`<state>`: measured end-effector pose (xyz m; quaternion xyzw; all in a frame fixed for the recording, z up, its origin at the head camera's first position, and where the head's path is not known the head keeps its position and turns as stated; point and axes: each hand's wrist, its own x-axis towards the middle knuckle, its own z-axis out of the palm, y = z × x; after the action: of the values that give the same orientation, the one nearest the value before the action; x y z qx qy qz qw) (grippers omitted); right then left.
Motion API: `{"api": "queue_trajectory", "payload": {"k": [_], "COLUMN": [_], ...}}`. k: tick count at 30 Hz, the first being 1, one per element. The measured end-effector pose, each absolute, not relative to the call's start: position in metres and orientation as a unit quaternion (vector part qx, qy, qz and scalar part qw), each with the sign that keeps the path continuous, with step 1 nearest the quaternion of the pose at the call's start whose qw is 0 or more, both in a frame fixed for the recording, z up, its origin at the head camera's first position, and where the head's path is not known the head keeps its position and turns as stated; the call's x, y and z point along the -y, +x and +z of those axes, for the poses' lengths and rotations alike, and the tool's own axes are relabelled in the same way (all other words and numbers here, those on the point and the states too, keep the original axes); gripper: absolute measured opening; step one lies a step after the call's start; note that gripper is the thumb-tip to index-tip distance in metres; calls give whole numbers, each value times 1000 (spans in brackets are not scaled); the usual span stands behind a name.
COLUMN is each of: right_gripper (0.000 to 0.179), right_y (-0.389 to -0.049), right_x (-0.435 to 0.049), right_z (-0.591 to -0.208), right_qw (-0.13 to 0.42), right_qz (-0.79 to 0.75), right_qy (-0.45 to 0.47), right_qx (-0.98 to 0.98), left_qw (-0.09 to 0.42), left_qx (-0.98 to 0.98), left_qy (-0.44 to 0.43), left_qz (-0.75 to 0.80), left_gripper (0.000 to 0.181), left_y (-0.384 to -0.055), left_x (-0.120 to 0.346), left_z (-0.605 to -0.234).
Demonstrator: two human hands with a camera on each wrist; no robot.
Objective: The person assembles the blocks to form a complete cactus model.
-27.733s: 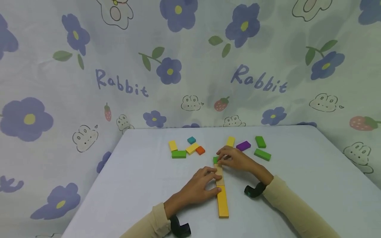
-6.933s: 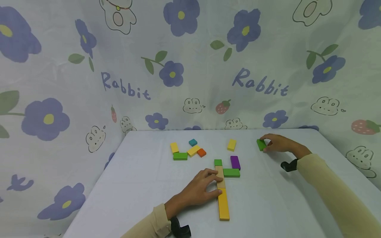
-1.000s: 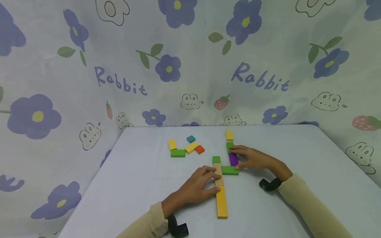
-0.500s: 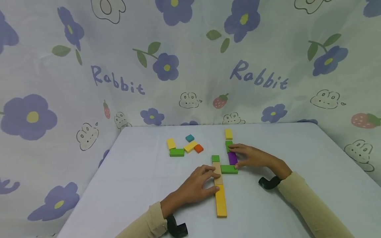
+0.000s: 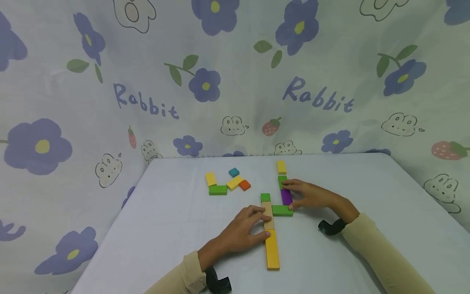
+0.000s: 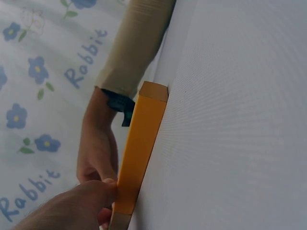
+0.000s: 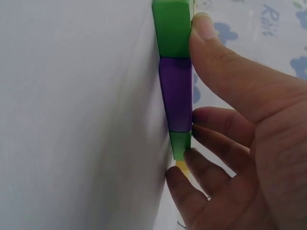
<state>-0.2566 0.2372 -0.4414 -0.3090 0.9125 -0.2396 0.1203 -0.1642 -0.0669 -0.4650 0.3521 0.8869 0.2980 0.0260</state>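
In the head view my left hand rests at a line of flat blocks: thumb on the long orange block, fingers on the tan block. A small green block caps that line. My right hand lies with spread fingers along a second row. Its thumb touches the sideways green block, which meets the tan block. Other fingers touch the purple block and the far green block, partly covered by a fingertip. Beyond it lies a yellow block.
Left of the rows lie loose blocks: a yellow one, a green one, a slanted yellow one, an orange-red one and a teal one. A patterned cloth hangs behind the white table.
Since several seconds ago, the right hand has brought the green block from the far right to behind the purple one; the yellow block stands straightened beyond. Over the last second both hands stay put.
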Motion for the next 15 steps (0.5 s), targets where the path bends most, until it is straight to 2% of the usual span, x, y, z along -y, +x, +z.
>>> {"api": "queue_trajectory", "payload": {"k": [5,15], "right_gripper": [80,76], "right_y": [-255,-251], "right_x": [-237,-232], "right_z": [-441,-436], "right_qw": [125,124], "right_qz": [-234,-230], "right_qy": [-307,-303], "right_qx": [-914,-917], "left_qw": [19,15], "left_qx": [-886,-886], "left_qy": [353,340], "left_qz": [301,316], "left_gripper": [51,53], "left_y": [-165,-166], "left_x": [66,65], "left_z": [-466,-467]}}
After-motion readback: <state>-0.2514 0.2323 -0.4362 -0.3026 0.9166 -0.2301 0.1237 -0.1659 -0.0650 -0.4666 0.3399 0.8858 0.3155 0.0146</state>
